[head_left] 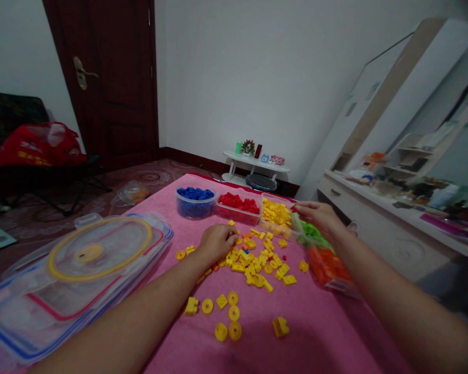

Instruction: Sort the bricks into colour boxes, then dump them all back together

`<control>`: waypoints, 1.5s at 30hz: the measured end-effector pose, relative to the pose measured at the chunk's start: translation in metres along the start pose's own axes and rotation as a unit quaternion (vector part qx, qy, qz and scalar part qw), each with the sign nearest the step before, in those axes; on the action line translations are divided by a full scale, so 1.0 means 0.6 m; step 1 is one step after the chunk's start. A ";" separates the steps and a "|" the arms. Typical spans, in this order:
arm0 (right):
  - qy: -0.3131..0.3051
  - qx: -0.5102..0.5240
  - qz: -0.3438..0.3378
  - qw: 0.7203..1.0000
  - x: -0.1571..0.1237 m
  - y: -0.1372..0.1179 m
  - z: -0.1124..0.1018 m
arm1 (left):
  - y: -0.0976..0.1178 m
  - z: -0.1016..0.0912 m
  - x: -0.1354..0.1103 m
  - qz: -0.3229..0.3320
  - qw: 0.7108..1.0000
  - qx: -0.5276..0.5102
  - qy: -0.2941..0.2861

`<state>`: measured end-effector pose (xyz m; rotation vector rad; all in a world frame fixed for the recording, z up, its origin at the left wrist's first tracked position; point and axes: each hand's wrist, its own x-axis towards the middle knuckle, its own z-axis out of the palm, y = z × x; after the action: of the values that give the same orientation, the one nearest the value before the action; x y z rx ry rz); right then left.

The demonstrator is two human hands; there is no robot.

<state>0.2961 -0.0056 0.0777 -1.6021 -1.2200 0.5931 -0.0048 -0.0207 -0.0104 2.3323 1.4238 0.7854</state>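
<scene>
My left hand (217, 242) is at the left edge of a loose heap of yellow toy bricks (253, 265), its fingers curled together. Whatever those fingers hold, if anything, is hidden. Over the green bricks (312, 232), beside the box of yellow bricks (276, 212), my right hand (317, 214) is closed, with a small red piece (294, 208) at its fingertips. A few red, orange and blue pieces are mixed into the heap. Yellow rings (234, 313) and several other yellow pieces lie nearer to me on the pink cloth (308, 332).
A round tub of blue bricks (195, 202) and a box of red bricks (238, 206) stand at the back. Orange bricks (329, 266) fill a box at right. Stacked clear lids (101, 259) cover the left side. A dresser (393, 223) stands beyond the table's right side.
</scene>
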 end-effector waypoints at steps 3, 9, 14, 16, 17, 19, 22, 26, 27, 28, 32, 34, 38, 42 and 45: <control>-0.101 0.153 0.015 0.983 -0.074 -0.022 0.070 | 0.013 -0.004 -0.003 0.018 0.998 -0.042 0.046; -0.195 0.242 0.044 0.949 -0.179 -0.027 0.153 | 0.055 -0.008 -0.011 0.145 0.960 -0.191 0.141; -0.190 0.208 0.049 0.958 -0.167 -0.015 0.143 | 0.058 -0.006 -0.008 0.175 0.953 -0.206 0.135; -0.143 0.146 0.033 0.978 -0.138 -0.008 0.118 | 0.054 -0.005 -0.006 0.158 0.958 -0.201 0.129; -0.109 0.102 0.016 0.989 -0.119 -0.004 0.100 | 0.051 -0.005 -0.005 0.149 0.961 -0.199 0.125; -0.027 -0.006 -0.023 0.999 -0.078 0.007 0.060 | 0.048 -0.004 -0.003 0.136 0.963 -0.200 0.116; 0.074 -0.151 -0.060 0.984 -0.023 0.024 0.001 | 0.049 0.000 -0.003 0.111 0.964 -0.216 0.109; 0.122 -0.293 -0.157 0.935 -0.020 0.026 -0.006 | 0.051 0.005 -0.001 0.066 0.948 -0.292 0.111; 0.096 -0.289 -0.176 0.936 -0.035 0.019 0.010 | 0.051 0.006 -0.001 0.060 0.941 -0.316 0.108; 0.048 -0.260 -0.186 0.946 -0.056 0.010 0.031 | 0.050 0.007 0.000 0.055 0.934 -0.336 0.105; -0.199 -0.073 -0.222 0.952 -0.150 -0.031 0.132 | 0.049 0.006 0.000 0.031 0.926 -0.360 0.109; -0.228 -0.049 -0.250 0.940 -0.175 -0.044 0.168 | 0.050 0.003 0.000 0.016 0.922 -0.370 0.112; -0.205 -0.078 -0.242 0.945 -0.148 -0.053 0.199 | 0.042 -0.003 0.003 -0.021 0.904 -0.416 0.094; -0.137 -0.122 -0.233 0.955 -0.075 -0.078 0.204 | 0.011 0.001 0.015 -0.045 0.920 -0.357 0.158; -0.072 -0.118 -0.229 0.963 -0.040 -0.096 0.202 | -0.019 0.009 0.023 -0.039 0.957 -0.237 0.162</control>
<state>0.1624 0.0223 0.0792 -1.4113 -1.7592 0.2756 -0.0047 -0.0032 -0.0167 1.8298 1.2560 1.3619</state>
